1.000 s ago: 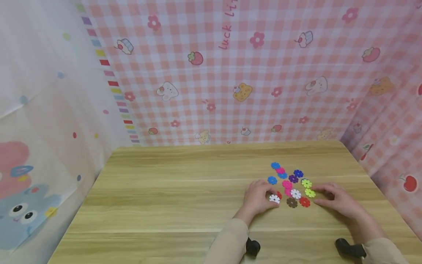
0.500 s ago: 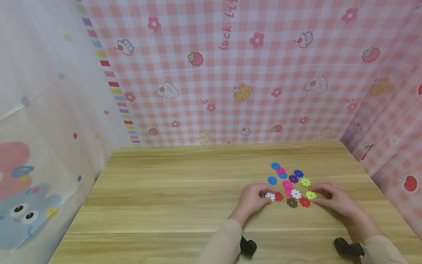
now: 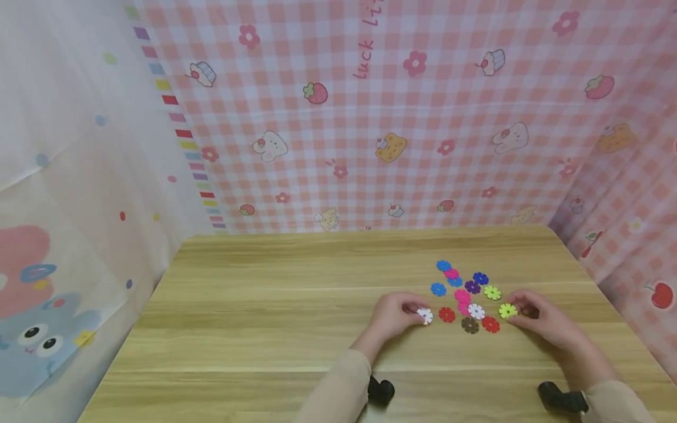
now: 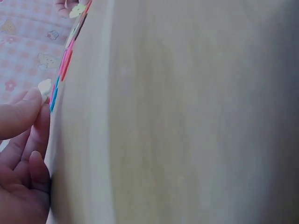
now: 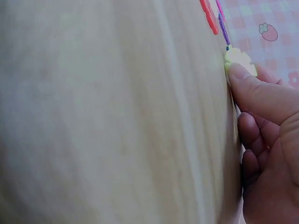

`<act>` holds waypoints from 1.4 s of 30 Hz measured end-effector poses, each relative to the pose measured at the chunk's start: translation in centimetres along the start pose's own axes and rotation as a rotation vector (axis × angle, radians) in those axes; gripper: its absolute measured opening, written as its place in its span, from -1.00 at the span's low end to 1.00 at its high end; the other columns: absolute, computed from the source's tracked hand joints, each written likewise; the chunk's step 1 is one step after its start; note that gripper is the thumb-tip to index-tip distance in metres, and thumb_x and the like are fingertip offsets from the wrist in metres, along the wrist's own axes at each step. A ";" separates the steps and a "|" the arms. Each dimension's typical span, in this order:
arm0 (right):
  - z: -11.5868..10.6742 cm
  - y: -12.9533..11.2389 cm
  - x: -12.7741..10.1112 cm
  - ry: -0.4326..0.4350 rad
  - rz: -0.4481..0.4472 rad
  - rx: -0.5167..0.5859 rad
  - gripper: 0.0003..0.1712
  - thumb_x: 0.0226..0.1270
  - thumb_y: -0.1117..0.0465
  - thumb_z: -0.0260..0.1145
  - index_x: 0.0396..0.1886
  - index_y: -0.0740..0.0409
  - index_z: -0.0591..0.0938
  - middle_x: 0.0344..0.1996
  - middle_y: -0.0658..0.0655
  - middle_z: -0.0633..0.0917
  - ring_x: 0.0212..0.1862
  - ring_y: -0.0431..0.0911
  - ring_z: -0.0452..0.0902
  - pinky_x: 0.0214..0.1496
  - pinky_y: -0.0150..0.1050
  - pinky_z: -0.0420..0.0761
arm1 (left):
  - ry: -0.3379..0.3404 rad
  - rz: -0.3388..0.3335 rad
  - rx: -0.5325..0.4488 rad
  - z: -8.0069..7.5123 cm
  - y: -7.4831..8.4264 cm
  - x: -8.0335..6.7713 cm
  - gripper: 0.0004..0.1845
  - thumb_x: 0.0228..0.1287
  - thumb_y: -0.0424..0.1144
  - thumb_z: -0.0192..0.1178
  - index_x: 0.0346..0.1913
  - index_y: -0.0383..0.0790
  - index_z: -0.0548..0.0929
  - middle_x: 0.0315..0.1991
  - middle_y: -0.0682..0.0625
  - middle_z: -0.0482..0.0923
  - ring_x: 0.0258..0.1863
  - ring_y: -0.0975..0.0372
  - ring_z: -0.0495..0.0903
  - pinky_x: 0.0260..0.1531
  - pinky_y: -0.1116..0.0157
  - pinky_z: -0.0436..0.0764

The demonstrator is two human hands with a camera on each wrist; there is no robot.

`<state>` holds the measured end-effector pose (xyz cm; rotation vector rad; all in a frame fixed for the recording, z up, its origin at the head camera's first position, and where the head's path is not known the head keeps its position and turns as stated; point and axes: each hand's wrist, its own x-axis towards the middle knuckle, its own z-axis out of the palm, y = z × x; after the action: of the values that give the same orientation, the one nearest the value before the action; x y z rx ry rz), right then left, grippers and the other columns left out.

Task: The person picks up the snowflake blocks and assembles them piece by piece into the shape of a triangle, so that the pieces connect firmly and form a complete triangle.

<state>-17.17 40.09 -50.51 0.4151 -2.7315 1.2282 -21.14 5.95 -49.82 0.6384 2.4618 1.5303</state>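
We see three light blue discs (image 3: 436, 289), three pink discs (image 3: 459, 294), two yellow-green discs (image 3: 489, 291), two white discs (image 3: 472, 311), two red discs (image 3: 443, 316), one dark blue disc (image 3: 478, 279), one purple disc (image 3: 469, 288), one brown disc (image 3: 466, 325), one left hand (image 3: 392, 315), one right hand (image 3: 545, 319), two sleeves (image 3: 338, 385), two black pieces (image 3: 381, 390) and one table (image 3: 264, 323).

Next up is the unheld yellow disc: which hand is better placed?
Probably the right hand, nearer the unheld yellow disc; the left hand is farther off. Neither is free, though: right pinches another yellow disc, left a white disc.
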 end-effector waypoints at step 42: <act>11.2 -13.6 5.2 -0.119 -0.100 0.119 -0.81 0.29 0.39 0.36 -0.14 0.10 0.64 -0.34 -0.10 0.64 -0.27 -0.20 0.55 -0.18 -0.31 0.60 | 0.098 -0.115 -0.327 -6.4 -1.6 -4.3 -0.76 0.10 -0.48 0.41 -0.13 -0.41 0.72 -0.43 -0.05 0.66 -0.47 0.24 0.62 -0.40 0.25 0.67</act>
<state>-18.12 22.10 -47.09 0.6489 -2.7037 1.3865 -20.02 -1.76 -48.67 0.3666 2.1936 1.8968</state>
